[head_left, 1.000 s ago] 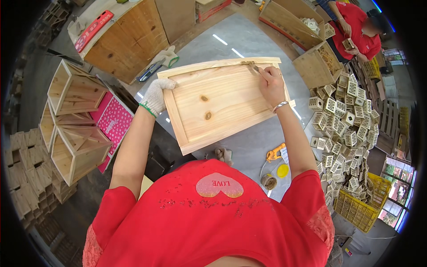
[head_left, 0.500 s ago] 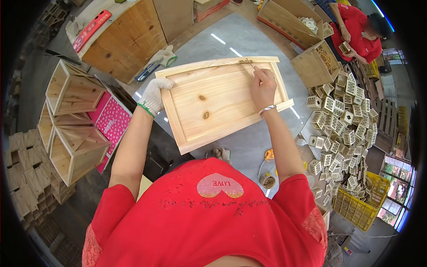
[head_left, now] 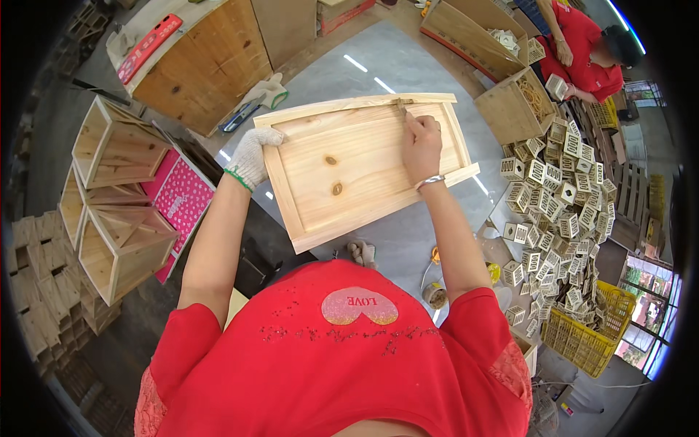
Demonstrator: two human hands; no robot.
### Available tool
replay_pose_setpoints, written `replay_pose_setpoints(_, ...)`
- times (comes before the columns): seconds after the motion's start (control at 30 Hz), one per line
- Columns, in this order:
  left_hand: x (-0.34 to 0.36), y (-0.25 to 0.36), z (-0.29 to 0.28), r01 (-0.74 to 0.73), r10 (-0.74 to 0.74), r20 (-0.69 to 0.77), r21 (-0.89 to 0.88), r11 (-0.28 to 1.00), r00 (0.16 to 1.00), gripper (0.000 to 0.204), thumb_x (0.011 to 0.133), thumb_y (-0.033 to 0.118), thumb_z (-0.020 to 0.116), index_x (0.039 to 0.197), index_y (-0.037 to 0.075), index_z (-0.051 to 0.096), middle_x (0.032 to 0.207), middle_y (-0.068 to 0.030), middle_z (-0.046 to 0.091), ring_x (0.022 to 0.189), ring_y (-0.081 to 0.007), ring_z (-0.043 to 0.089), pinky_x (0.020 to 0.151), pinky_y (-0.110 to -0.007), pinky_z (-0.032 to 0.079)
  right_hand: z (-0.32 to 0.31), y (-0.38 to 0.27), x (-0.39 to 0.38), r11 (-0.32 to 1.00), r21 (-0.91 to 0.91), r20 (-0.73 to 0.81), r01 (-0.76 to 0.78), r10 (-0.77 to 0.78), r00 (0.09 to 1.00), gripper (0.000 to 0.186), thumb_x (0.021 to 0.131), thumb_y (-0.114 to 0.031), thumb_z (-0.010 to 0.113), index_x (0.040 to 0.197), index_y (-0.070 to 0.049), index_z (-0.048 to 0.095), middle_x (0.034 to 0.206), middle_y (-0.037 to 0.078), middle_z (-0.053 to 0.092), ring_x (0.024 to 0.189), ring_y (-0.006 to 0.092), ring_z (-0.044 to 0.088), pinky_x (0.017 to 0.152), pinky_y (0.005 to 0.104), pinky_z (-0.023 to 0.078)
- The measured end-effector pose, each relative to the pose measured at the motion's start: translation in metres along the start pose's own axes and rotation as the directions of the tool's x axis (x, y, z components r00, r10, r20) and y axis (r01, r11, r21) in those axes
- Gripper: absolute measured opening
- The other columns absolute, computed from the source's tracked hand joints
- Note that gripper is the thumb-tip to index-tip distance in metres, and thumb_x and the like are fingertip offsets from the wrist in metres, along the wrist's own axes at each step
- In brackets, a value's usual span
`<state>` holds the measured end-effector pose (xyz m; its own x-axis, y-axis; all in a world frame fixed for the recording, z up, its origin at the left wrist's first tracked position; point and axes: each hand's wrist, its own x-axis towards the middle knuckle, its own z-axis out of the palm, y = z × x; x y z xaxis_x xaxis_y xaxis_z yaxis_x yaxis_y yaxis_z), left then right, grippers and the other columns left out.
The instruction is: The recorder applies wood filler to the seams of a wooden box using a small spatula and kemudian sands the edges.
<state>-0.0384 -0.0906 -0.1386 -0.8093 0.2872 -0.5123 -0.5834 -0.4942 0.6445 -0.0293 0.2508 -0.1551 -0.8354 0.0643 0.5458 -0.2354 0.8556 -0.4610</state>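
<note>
My left hand, in a white knitted glove, grips the left side of a pale framed wooden panel tilted over a grey table. My bare right hand is closed on a small scraper-like tool, its tip on the upper frame strip at a brownish smear. Beyond the panel lie a blue utility knife and a spare glove. Below it are another glove, a small tin and a yellow round thing, partly hidden by my right arm.
Open wooden boxes stand left beside a pink patterned board. At the right are a pile of small slatted boxes, a yellow crate and a wooden box of bands. A co-worker in red sits at upper right.
My right hand has moved left along the upper strip with the tool. My left hand keeps its grip. The co-worker now holds a paler small box.
</note>
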Motion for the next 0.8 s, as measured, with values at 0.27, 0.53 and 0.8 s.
replay_pose_setpoints(0.27, 0.0, -0.001, -0.003, -0.006, 0.007, 0.048, -0.015, 1.0, 0.999, 0.06, 0.069, 0.002, 0.063, 0.127, -0.01, 0.056, 0.117, -0.0263, 0.066, 0.104, -0.0411, 0.068, 0.097, -0.053, 0.057, -0.004, -0.013, 0.002, 0.998, 0.062, 0.023, 0.008, -0.009, 1.0, 0.019, 0.089, -0.001, 0.064, 0.105, -0.002, 0.075, 0.088, 0.013, 0.063, 0.086, 0.0318, 0.059, 0.077, 0.0421, 0.052)
replay_pose_setpoints(0.53, 0.003, -0.002, -0.006, 0.006, -0.004, 0.051, -0.025, 1.0, 0.999, 0.062, 0.068, 0.003, 0.064, 0.128, -0.01, 0.055, 0.119, -0.0262, 0.065, 0.105, -0.0405, 0.068, 0.098, -0.052, 0.056, 0.006, -0.019, -0.002, 0.997, 0.074, 0.135, -0.029, 0.019, 0.991, 0.018, 0.089, -0.002, 0.065, 0.104, -0.002, 0.076, 0.086, 0.014, 0.063, 0.086, 0.0323, 0.061, 0.076, 0.0426, 0.052)
replay_pose_setpoints(0.8, 0.002, -0.001, 0.002, 0.01, -0.011, 0.117, 0.01, 1.0, 0.993, 0.062, 0.067, 0.005, 0.064, 0.127, -0.007, 0.057, 0.118, -0.0239, 0.067, 0.105, -0.0384, 0.068, 0.099, -0.05, 0.056, -0.044, -0.026, -0.032, 0.863, 0.361, 0.04, -0.354, 0.365, 0.93, 0.013, 0.089, -0.001, 0.064, 0.099, 0.0, 0.072, 0.09, 0.015, 0.065, 0.079, 0.0328, 0.062, 0.074, 0.0414, 0.051)
